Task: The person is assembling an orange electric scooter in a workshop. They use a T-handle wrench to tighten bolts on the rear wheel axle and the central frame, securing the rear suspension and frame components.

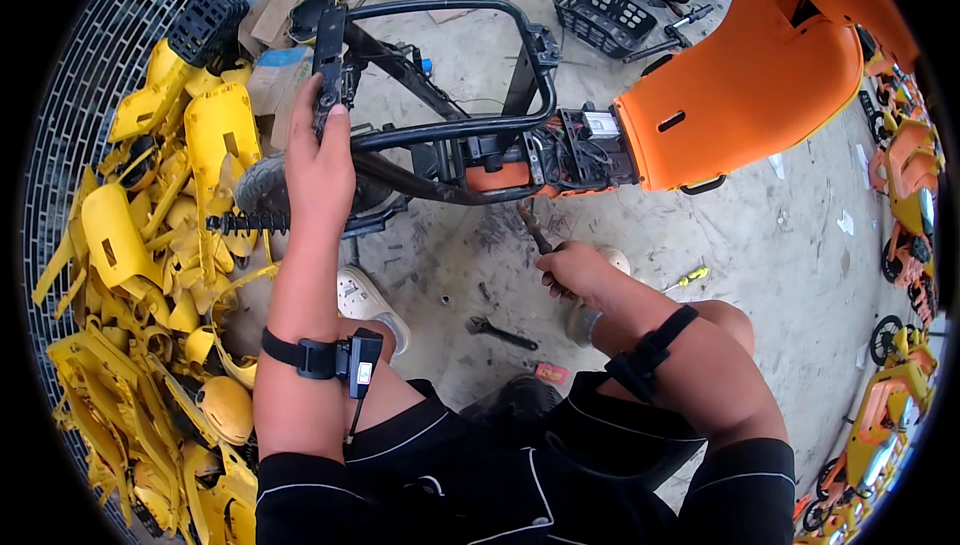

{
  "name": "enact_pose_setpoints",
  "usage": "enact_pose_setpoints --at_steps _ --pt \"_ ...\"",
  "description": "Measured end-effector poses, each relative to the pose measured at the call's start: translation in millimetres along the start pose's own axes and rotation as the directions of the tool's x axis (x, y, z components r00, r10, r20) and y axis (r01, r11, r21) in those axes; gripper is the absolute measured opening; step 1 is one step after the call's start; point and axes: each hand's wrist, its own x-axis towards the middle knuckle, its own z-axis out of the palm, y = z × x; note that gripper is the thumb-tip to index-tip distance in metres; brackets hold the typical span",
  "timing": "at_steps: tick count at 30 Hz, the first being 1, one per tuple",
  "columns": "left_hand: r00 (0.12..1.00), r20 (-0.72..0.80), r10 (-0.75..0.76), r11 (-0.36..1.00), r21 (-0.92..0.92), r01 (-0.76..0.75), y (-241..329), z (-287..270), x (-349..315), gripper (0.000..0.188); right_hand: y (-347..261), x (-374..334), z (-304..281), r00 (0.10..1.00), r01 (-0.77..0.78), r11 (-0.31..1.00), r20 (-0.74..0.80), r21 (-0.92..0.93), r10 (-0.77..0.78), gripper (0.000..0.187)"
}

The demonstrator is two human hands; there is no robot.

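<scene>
A partly stripped bike or scooter stands before me, with a black tubular frame [440, 132] and a large orange body panel [740, 85] at its right. My left hand [322, 160] grips the black bracket [328, 65] at the frame's left end, the thumb lying on top. Wrapped in my right hand [575, 273] is a short hand tool [535, 230] with a brownish tip; its exact kind is unclear. The tip points up toward the frame's lower edge, and I cannot tell if it touches. Between them, wiring and a battery-like box [600, 125] lie exposed.
An adjustable wrench [500, 333] and a yellow screwdriver [692, 276] lie on the concrete floor. Yellow body panels [120, 235] are heaped at the left. A black basket [600, 20] sits at the back, and orange and yellow bikes [905, 175] line the right side.
</scene>
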Motion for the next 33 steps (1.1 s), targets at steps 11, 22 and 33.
enact_pose_setpoints --at_steps 11,22,33 --pt "0.992 0.044 0.122 0.975 0.182 -0.128 -5 -8 -4 0.044 13 37 1 0.986 0.031 0.996 -0.161 -0.078 -0.043 0.027" --pt "0.99 0.034 0.14 0.977 0.157 -0.144 -7 -9 -4 0.044 13 66 -7 0.981 0.026 0.998 -0.19 -0.051 -0.036 0.029" --pt "0.967 -0.08 0.243 0.961 0.158 -0.229 -7 1 -2 0.04 53 76 -23 0.971 0.098 0.981 -0.2 -0.164 -0.131 0.035"
